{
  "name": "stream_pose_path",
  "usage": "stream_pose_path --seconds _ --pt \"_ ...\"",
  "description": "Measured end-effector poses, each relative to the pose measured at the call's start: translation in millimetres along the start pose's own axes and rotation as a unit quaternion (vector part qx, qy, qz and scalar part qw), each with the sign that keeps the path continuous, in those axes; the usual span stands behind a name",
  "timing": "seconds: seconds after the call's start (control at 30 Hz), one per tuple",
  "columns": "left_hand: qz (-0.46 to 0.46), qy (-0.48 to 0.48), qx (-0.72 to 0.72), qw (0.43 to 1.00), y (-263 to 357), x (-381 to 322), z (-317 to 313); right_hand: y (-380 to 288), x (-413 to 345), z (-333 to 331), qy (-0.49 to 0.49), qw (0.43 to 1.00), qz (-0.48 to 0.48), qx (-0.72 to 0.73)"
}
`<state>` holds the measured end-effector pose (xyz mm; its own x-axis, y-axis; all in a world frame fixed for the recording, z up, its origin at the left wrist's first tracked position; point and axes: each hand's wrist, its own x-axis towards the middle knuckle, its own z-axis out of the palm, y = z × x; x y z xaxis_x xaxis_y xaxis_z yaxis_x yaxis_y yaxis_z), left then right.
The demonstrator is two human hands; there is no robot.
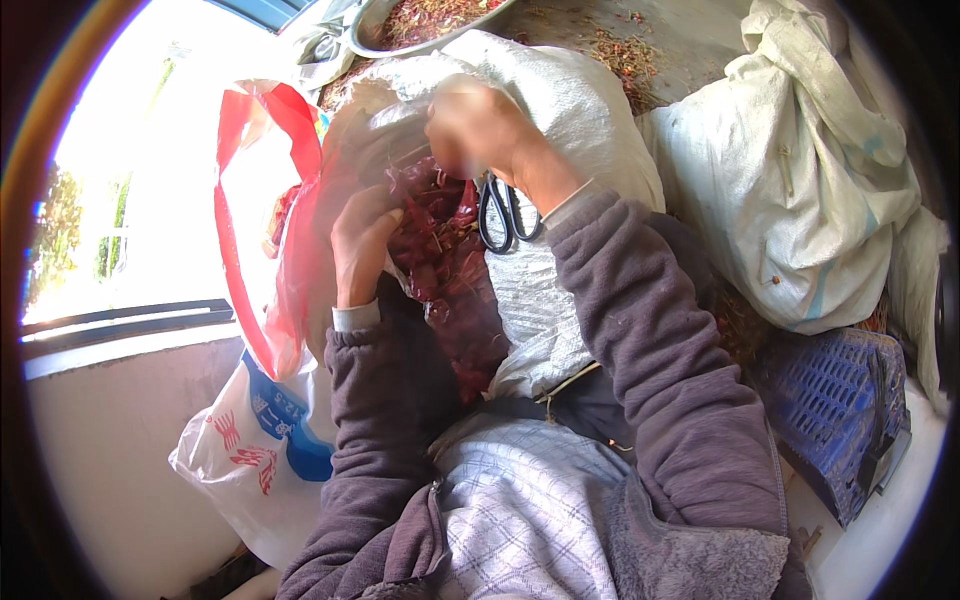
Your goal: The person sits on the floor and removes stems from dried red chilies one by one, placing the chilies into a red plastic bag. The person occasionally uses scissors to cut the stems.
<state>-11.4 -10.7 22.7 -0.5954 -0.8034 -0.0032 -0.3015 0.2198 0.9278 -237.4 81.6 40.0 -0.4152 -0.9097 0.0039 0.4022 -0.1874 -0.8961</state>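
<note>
My left hand (364, 232) is at the left edge of a heap of dark red dried chilli peppers (439, 262). Its thumb lies near the peppers, but its fingertips are too hazy to show a grip. Above the heap, my right hand (480, 135) is curled and blurred by motion; whatever its fingers may hold cannot be made out. Just below the right wrist, black-handled scissors (504, 214) rest on a white woven sack (577, 97), their blades hidden. The peppers spill down between my lap and this sack.
A red-and-white plastic bag (281, 352) stands left by a window ledge (135, 322). At the top sits a metal basin (360, 37) of chilli bits. Stem scraps (619, 60) litter the floor. To the right are another woven sack (780, 187) and a blue plastic crate (832, 405).
</note>
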Motion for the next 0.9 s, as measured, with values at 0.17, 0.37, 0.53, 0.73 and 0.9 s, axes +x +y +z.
stream_pose_path --seconds 0.17,0.37,0.53,0.73,0.9 --pt "0.023 0.008 -0.071 0.997 20 -29 4 17 1 14 -0.091 0.896 -0.054 -0.432" --pt "-0.001 -0.094 -0.034 0.995 36 -42 -7 5 -18 21 -0.188 0.885 0.018 -0.425" --pt "-0.051 -0.135 -0.045 0.988 39 -45 -12 13 -15 26 -0.257 0.842 -0.018 -0.474" --pt "-0.026 -0.155 -0.086 0.984 30 -42 10 27 -21 36 -0.228 0.802 -0.199 -0.515" --pt "-0.001 -0.087 -0.022 0.996 23 -33 21 30 -27 35 -0.115 0.763 -0.268 -0.577"
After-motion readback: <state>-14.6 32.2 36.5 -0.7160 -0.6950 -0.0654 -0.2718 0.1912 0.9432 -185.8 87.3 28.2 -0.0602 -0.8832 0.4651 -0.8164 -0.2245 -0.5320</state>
